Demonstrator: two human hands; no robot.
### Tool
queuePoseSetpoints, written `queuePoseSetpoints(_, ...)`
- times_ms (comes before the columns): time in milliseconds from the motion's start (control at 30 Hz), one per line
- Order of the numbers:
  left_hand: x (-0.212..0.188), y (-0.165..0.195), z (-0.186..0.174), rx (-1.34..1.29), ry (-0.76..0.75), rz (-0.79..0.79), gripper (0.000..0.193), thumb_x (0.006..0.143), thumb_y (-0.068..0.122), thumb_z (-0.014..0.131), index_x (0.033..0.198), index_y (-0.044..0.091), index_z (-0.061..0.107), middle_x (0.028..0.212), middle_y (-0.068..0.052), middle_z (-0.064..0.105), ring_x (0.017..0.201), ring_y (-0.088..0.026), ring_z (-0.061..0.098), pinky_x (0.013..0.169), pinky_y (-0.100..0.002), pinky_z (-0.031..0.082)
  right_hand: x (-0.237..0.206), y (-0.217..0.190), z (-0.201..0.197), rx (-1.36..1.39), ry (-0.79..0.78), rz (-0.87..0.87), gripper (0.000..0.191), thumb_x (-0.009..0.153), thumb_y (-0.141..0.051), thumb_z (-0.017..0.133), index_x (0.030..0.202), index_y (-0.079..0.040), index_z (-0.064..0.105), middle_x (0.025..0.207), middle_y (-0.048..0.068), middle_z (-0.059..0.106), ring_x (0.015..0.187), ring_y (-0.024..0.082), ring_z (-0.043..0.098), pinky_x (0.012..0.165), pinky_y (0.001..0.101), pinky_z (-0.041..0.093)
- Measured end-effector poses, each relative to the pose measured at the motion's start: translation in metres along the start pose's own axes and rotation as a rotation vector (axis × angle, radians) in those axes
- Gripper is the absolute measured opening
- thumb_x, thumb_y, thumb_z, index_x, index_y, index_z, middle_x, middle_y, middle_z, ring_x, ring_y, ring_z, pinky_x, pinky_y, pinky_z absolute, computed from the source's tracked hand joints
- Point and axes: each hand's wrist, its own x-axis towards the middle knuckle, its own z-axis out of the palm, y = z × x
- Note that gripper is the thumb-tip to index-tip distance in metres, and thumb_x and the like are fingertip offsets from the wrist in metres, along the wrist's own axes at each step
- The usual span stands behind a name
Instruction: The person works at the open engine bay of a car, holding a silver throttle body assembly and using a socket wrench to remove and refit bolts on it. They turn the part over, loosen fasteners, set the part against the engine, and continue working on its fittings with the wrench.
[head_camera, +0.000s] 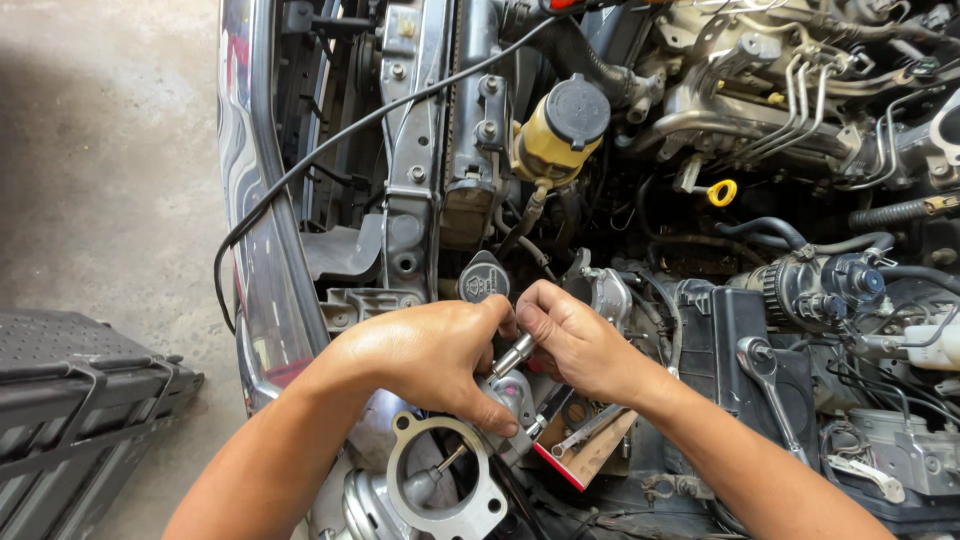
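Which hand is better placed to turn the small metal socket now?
Probably the right hand: its fingertips pinch the metal socket. The left hand grips the throttle body beneath.

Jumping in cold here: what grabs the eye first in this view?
Both hands meet at centre, the left hand and right hand pinching a small metal socket over the engine bay. Just below sits a round-bored throttle body; above, a yellow reservoir with a black cap.

Grey concrete floor in sunlight – black ribbed plastic case at left – open engine bay alongside.
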Motion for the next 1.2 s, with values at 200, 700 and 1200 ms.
queuePoseSetpoints(200,0.002,-0.008,0.001,-0.037,0.021,0.031,0.076,0.059,0.052,0.089,0.102,-0.001,0.058,0.075,-0.013,0.072,0.070,-0.026,0.072,0.061,-0.037,0.056,0.002,-0.001,-0.016,-0.074,-0.202,0.067,0.025,0.103,-0.030,0.058,0.106,-0.006,0.051,0.074,-0.001,0.046,0.059,0.006,0.037,0.050,0.0237,0.030)
queuePoseSetpoints(700,0.005,-0.003,0.000,-0.048,0.040,-0.134,0.079,0.091,0.074,0.028,0.101,0.004,0.063,0.092,-0.022,0.074,0.089,-0.037,0.073,0.077,-0.047,0.056,0.007,0.007,-0.017,-0.141,-0.139,0.072,0.022,0.100,-0.028,0.052,0.108,-0.007,0.056,0.074,-0.004,0.048,0.061,0.005,0.039,0.052,0.0235,0.034)
queuePoseSetpoints(1200,-0.015,0.019,0.004,0.048,0.107,-0.003,0.099,0.070,0.076,0.069,0.112,-0.011,0.050,0.086,-0.030,0.070,0.088,-0.041,0.072,0.075,-0.046,0.058,0.000,-0.010,-0.010,-0.290,-0.133,0.074,0.023,0.100,-0.027,0.057,0.111,-0.008,0.061,0.078,-0.004,0.055,0.065,0.004,0.046,0.055,0.0220,0.040)
